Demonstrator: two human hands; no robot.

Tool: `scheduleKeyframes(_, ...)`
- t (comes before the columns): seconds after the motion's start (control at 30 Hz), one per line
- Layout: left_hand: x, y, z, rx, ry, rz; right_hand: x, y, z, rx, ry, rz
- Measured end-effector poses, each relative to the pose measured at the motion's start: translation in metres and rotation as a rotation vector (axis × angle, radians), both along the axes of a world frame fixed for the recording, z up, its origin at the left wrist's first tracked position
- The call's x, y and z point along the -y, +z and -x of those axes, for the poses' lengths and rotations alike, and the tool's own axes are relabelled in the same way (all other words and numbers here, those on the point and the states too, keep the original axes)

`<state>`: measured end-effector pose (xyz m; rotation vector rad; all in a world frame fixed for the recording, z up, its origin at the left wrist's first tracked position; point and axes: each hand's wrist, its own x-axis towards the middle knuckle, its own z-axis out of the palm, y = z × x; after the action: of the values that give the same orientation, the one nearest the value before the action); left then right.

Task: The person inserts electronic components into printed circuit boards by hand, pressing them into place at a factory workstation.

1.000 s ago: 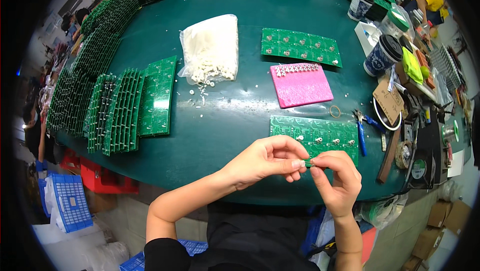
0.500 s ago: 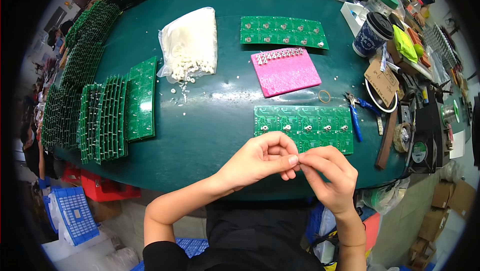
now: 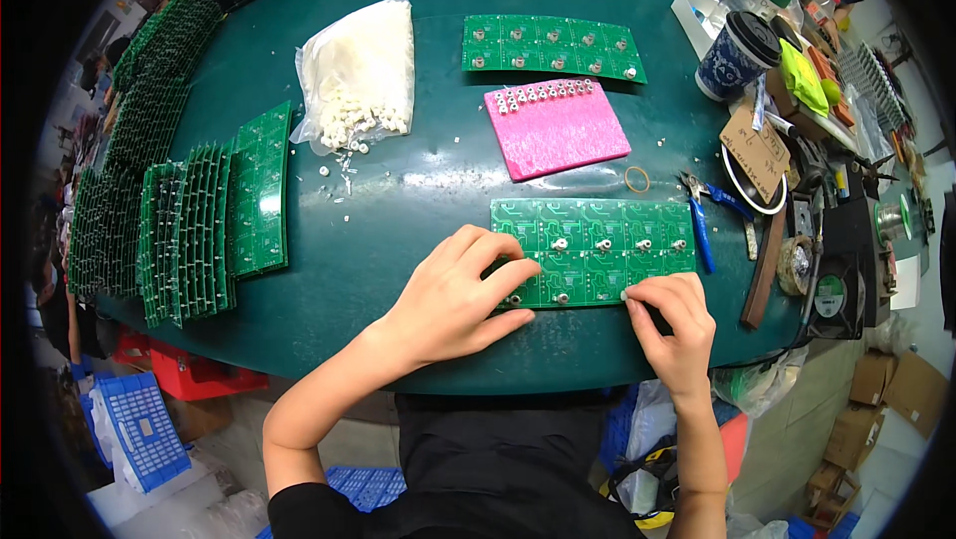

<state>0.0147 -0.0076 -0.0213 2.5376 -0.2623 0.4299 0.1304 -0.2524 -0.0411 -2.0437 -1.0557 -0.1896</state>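
A green circuit board lies near the table's front edge, with several small metal-and-white round parts standing on it. My left hand rests over the board's left end, thumb and index finger apart, a small part between them on the board. At the lower right edge of the board, my right hand pinches a small white part between thumb and index finger. Behind this board, a pink foam block carries rows of similar round parts. A second populated circuit board lies farther back.
A clear bag of white plastic pieces lies open at the left, pieces spilling out. Upright green boards stand in rows farther left. Blue-handled cutters, a rubber band and a dark patterned cup are at the right.
My hands, together above the board before, have separated. The left has moved left and down onto the board's end; the right has brought a small white part to its lower edge.
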Motion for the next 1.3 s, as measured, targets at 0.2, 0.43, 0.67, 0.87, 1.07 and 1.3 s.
scheduleKeyframes(0.2, -0.002, -0.011, 0.004, -0.038, -0.005, -0.105, -0.006, -0.004, -0.001, 0.013, 0.057, 0.022)
scheduleKeyframes(0.43, -0.002, -0.013, 0.004, -0.001, -0.020, -0.109, -0.007, -0.002, -0.001, 0.007, 0.068, 0.026)
scheduleKeyframes(0.67, -0.004, -0.016, 0.006, 0.055, -0.023, -0.125, -0.007, 0.000, -0.002, 0.017, 0.086, 0.033)
scheduleKeyframes(0.87, -0.004, -0.016, 0.007, 0.082, -0.022, -0.123, -0.008, 0.000, -0.001, 0.062, 0.085, 0.054)
scheduleKeyframes(1.07, -0.003, -0.018, 0.008, 0.103, -0.012, -0.121, -0.010, 0.009, -0.001, 0.162, 0.136, 0.157)
scheduleKeyframes(1.3, -0.003, -0.019, 0.008, 0.108, -0.010, -0.117, -0.010, 0.013, -0.008, 0.147, 0.225, 0.186)
